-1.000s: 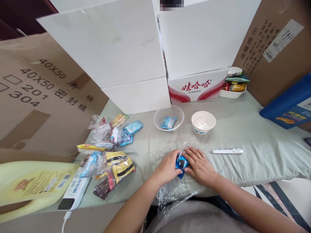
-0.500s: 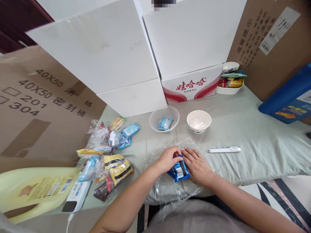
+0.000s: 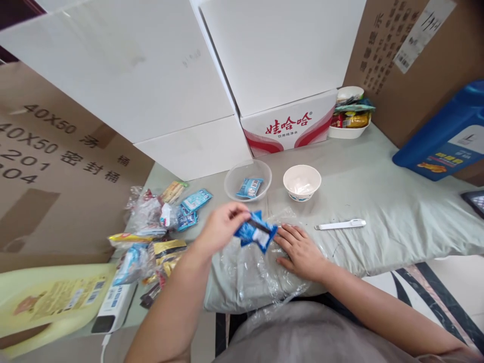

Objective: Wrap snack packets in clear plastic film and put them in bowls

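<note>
Nearest the camera, the person's grey-clothed lap meets the worktop (image 3: 378, 212), which is covered by a pale green cloth. On its near edge lies a crumpled clear plastic bag (image 3: 257, 277). The right hand (image 3: 298, 249) rests flat on that bag, palm down, fingers spread and gripping nothing. Just to its left the left hand (image 3: 219, 229) is raised above the cloth, with its fingers pinched closed on one end of a small blue snack packet (image 3: 255, 233). The packet hangs tilted in the air over the plastic bag, with its lower end close to the right hand's fingertips; whether it touches them cannot be told.

At the near left a pale yellow jug (image 3: 49, 297) lies on its side, and beside it is a white and blue box (image 3: 113, 305). Next to these is a loose pile of snack packets (image 3: 159, 227) in yellow, blue and clear wrappers.

To the right of the right hand, apart from it, lies a slim white tool (image 3: 340, 224).

Further back stand a clear bowl (image 3: 231, 187) holding one blue packet (image 3: 249, 187) and, beside it, an empty white bowl (image 3: 301, 182).

Behind these stand white boxes (image 3: 159, 85), one printed in red. To their right is a white dish (image 3: 348, 132) filled with packets. Brown cardboard stands at both sides, and a blue box (image 3: 446, 136) lies at the far right.
</note>
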Demonstrator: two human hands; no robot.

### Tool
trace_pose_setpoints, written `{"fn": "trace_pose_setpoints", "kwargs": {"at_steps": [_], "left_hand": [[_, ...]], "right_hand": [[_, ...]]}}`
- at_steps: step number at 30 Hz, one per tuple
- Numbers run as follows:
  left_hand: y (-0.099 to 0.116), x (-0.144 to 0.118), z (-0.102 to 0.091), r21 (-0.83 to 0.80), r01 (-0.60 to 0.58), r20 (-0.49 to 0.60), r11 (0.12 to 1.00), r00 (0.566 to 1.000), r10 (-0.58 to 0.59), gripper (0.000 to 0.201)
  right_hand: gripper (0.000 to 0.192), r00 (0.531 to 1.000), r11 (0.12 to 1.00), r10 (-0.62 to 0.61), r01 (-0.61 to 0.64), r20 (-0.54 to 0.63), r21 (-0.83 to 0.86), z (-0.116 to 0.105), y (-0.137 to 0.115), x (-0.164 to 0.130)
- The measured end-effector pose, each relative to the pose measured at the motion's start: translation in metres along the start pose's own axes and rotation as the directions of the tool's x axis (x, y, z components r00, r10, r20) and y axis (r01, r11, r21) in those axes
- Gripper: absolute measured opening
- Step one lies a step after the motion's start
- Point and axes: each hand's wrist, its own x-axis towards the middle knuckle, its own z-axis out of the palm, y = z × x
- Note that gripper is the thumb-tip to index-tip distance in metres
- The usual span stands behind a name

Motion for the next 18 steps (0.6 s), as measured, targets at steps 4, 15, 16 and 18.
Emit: {"fn": "trace_pose_setpoints", "kwargs": {"at_steps": [4, 15, 16, 18], "left_hand": [[0.030, 0.047, -0.031, 0.196, -0.073, -0.570, 0.978, 0.803, 0.174, 0.018], [-0.009, 0.141, 0.036, 0.659, 0.180, -0.181, 0.731, 0.980, -0.078, 0.013], [-0.009, 0.142, 0.034, 0.669, 0.179, -0.183, 0.721, 0.980, -0.074, 0.014], [-0.006, 0.140, 0.024, 0.687, 0.172, -0.193, 0.706, 0.980, -0.050, 0.016]], "right_hand": [[0.052, 1.000, 1.000, -0.005, 0.005, 0.004, -0.008, -0.001, 0.000, 0.000], [0.051, 1.000, 1.000, 0.003, -0.003, 0.005, 0.008, -0.002, 0.001, 0.001], [0.051, 1.000, 1.000, 0.004, -0.004, 0.008, 0.012, -0.002, 0.001, 0.001], [0.050, 1.000, 1.000, 0.005, -0.005, 0.010, 0.017, -0.002, 0.001, 0.001]]}}
